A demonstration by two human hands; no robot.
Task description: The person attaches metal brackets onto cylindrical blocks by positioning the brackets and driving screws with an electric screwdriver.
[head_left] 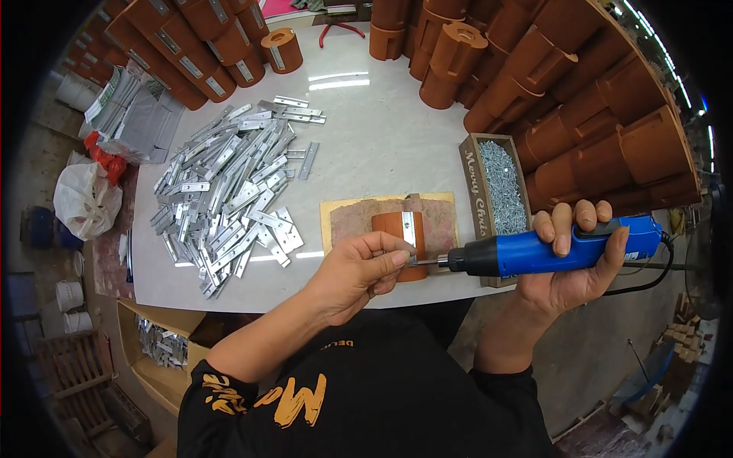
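My right hand (pixel 573 282) is wrapped around a blue electric screwdriver (pixel 527 256), held level with its bit pointing left. The thumb and fingers of my left hand (pixel 363 267) are pinched together at the bit's tip; whatever small piece lies between them is mostly hidden. Behind and under those fingers, a brown cylinder (pixel 388 223) rests on a worn board (pixel 351 217). A metal strip (pixel 408 226) with holes lies along the cylinder's upper surface. My left hand covers part of the cylinder, so I cannot tell whether it touches it.
A wooden box of screws (pixel 500 179) stands right of the board. Metal strips (pixel 237 183) are heaped on the left. Brown cylinders are stacked at the back left (pixel 187 53) and right (pixel 611 130). Red-handled pliers (pixel 340 29) lie at the far edge. A black cord (pixel 660 278) trails from the screwdriver.
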